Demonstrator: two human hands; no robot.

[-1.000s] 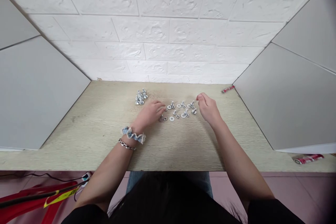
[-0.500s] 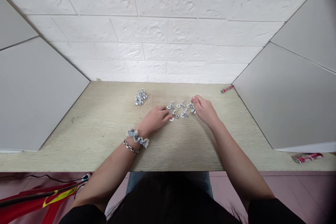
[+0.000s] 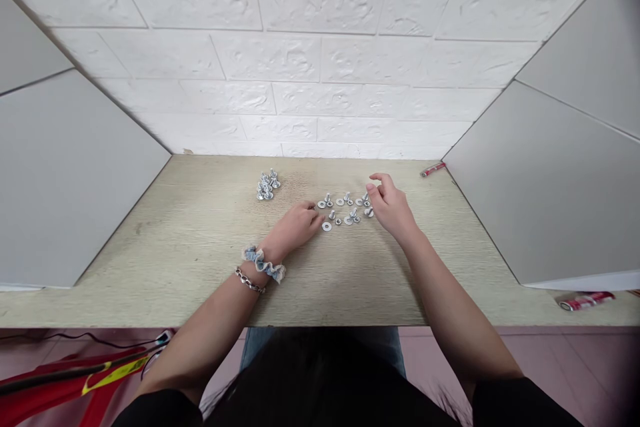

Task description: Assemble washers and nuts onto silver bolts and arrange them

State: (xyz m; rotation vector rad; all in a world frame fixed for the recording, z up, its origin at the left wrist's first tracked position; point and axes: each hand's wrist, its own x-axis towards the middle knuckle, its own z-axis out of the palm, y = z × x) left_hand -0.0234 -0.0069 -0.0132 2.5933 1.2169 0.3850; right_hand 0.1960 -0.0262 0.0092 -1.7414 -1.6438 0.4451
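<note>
Several small metal bolts, nuts and washers lie in two rows at the middle of the table. My left hand (image 3: 299,223) rests at the left end of these rows, fingers bent together beside a flat washer (image 3: 327,227); whether it holds a small part is hidden. At the right end, my right hand (image 3: 391,203) is raised over the table with thumb and forefinger apart and nothing visible between them. A bolt (image 3: 369,212) stands close to its left side. Further left and back sits a cluster of bolts with washers (image 3: 267,187).
The wooden table (image 3: 165,233) meets a white brick-patterned wall (image 3: 295,57). Grey panels slant in at left (image 3: 75,173) and right (image 3: 550,173). One red cylinder (image 3: 433,169) lies at the back right, another (image 3: 586,301) at the front right.
My right thumb and forefinger have opened apart. The fingers of my left hand have drawn in, leaving the front washer fully uncovered.
</note>
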